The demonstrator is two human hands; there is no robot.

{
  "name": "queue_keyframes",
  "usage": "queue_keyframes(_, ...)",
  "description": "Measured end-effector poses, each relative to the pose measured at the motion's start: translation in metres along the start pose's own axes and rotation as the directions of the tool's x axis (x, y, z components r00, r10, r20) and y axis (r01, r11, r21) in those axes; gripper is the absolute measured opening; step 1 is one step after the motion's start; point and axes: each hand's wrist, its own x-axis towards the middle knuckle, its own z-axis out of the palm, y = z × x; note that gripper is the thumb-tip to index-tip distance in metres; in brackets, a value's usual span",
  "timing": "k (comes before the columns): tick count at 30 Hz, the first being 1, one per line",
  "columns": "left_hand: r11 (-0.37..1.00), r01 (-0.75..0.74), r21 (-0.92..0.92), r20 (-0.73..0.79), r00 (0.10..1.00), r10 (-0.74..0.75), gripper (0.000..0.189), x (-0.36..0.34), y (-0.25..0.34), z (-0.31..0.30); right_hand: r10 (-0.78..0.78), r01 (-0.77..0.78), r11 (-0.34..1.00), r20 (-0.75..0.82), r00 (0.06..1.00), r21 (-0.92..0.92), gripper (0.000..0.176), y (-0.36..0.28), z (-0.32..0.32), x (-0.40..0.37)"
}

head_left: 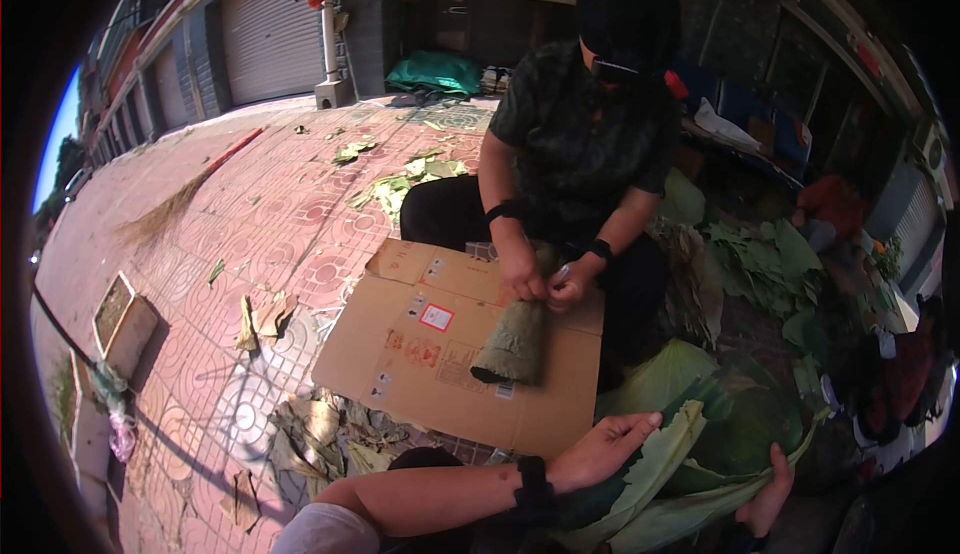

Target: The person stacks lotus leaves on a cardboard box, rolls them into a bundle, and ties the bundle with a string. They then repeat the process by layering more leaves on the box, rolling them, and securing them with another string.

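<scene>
Several large green lotus leaves (655, 479) lie stacked and partly folded at the lower right, in front of me. My left hand (605, 451) reaches in from the bottom, a dark band on its wrist. It is closed on the near, pale-edged fold, with the thumb on top and the other fingers partly hidden. At the far right of the stack, my right hand (770, 492) grips the leaf edge, its fingers showing beside the rim. A darker green leaf surface (745, 419) shows between both hands.
Opposite me sits a person (590, 124) whose hands work at a rolled grey-green leaf bundle (510, 339) on a flat cardboard sheet (400, 319). Dry leaf scraps (315, 434) litter the paving. More leaves (765, 254) are heaped right; a broom (190, 189) and planters (125, 319) stand left.
</scene>
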Motion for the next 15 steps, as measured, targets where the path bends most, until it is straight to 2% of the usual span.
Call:
queue_keyframes(3,1.000,0.011,-0.027,0.006,1.000,-0.010,0.045,-0.001,-0.002,-0.001,0.023,-0.022,0.998,-0.016,1.000,0.060,0.044,0.000,0.002,-0.002)
queue_keyframes(4,0.999,0.027,-0.034,0.037,0.999,-0.025,0.045,-0.001,0.000,-0.001,0.035,-0.036,0.999,0.029,0.999,0.040,0.042,-0.003,0.010,-0.005)
queue_keyframes(6,0.989,0.134,0.070,-0.045,0.990,-0.131,0.043,-0.005,0.007,0.001,-0.008,0.007,1.000,0.029,1.000,0.028,0.038,-0.008,0.018,-0.010)
queue_keyframes(7,0.994,0.102,0.034,-0.083,0.992,-0.099,0.041,-0.006,0.010,0.006,-0.013,0.013,1.000,-0.011,1.000,-0.016,0.035,-0.012,0.017,-0.012)
queue_keyframes(8,0.993,0.110,-0.045,-0.056,0.992,-0.112,0.040,-0.005,0.001,0.002,-0.005,0.004,1.000,-0.067,0.998,-0.004,0.032,-0.015,0.018,-0.014)
queue_keyframes(9,0.990,0.133,-0.044,-0.096,0.986,-0.136,0.039,-0.006,0.014,0.008,-0.018,0.016,0.999,-0.049,0.999,-0.032,0.034,-0.013,0.012,-0.012)
queue_keyframes(10,0.990,0.134,-0.033,-0.128,0.982,-0.137,0.039,-0.006,0.010,0.007,-0.025,0.020,0.999,-0.117,0.993,-0.039,0.031,-0.012,0.012,-0.012)
queue_keyframes(12,0.990,0.135,0.041,-0.170,0.977,-0.126,0.039,-0.004,-0.008,-0.003,0.010,-0.013,0.999,-0.083,0.996,-0.031,0.030,-0.007,0.003,-0.008)
queue_keyframes(15,0.993,0.112,-0.044,-0.181,0.976,-0.118,0.042,0.000,-0.021,-0.011,-0.006,0.006,1.000,-0.077,0.997,0.006,0.028,-0.003,0.002,-0.005)
